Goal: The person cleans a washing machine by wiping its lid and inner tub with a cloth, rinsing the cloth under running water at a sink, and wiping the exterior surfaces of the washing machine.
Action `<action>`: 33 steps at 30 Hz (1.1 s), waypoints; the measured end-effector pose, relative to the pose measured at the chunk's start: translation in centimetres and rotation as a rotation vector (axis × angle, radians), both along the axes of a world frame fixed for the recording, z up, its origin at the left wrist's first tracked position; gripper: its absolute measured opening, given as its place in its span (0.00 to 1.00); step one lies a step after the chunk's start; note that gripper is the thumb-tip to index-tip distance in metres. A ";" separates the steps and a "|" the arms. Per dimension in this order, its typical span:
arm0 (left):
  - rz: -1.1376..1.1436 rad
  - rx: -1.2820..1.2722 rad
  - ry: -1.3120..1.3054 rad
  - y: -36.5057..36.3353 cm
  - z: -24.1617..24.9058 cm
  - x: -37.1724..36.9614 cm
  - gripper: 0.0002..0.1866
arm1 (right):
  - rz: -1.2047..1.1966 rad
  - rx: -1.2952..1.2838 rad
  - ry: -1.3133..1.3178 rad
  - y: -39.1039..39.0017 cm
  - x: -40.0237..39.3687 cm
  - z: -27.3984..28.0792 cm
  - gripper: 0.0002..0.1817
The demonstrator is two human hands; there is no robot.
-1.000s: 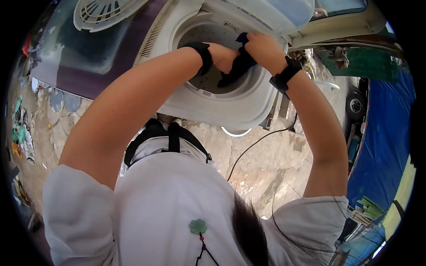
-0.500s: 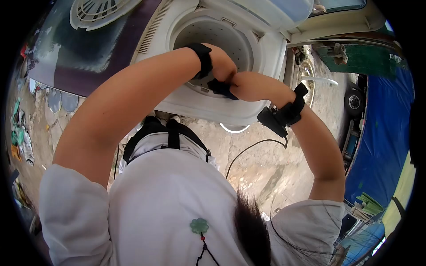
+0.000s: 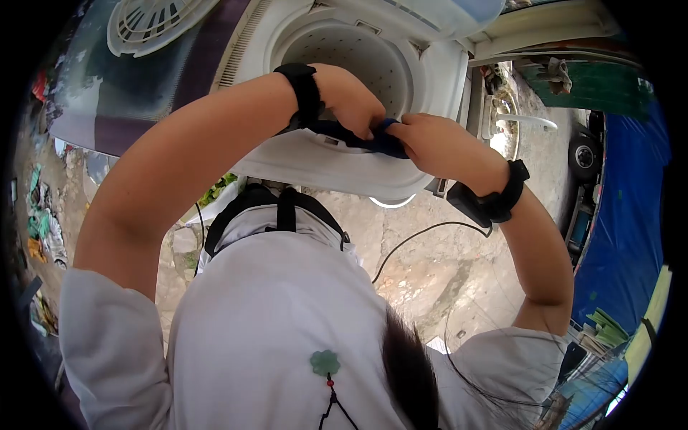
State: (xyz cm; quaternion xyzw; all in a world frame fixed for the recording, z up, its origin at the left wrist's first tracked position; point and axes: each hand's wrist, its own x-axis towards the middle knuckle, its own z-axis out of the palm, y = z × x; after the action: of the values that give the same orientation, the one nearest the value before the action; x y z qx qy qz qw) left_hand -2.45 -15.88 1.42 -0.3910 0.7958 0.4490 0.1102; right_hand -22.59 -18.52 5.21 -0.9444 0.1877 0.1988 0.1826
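A dark blue cloth is stretched between my two hands, over the near rim of a white washing machine. My left hand, on the arm at the left side of the view, has its fingers closed on the cloth. From the other side my right hand pinches the cloth with thumb and fingers, close beside the left. Behind the hands, the round perforated tub stands open. Black straps with small devices are round both wrists.
A white slotted lid lies on the machine's purple top at the upper left. A raised translucent lid is at the top. A black cable hangs from the right wrist. A wheel and blue tarp are at the right.
My right hand has moved right, and the left wrist slightly left. More of the dark blue cloth shows between them. The view has shifted slightly.
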 end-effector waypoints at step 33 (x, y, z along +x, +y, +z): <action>0.494 -0.733 0.060 19.2 2.2 5.9 0.19 | -0.073 -0.238 -0.651 14.0 6.1 -4.1 0.19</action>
State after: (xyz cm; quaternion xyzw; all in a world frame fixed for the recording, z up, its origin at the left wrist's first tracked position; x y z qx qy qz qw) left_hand 3.49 3.37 3.62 -0.5696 0.7880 0.1610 -0.1693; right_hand -16.46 -4.49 1.08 -0.9656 0.1752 -0.1428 0.1283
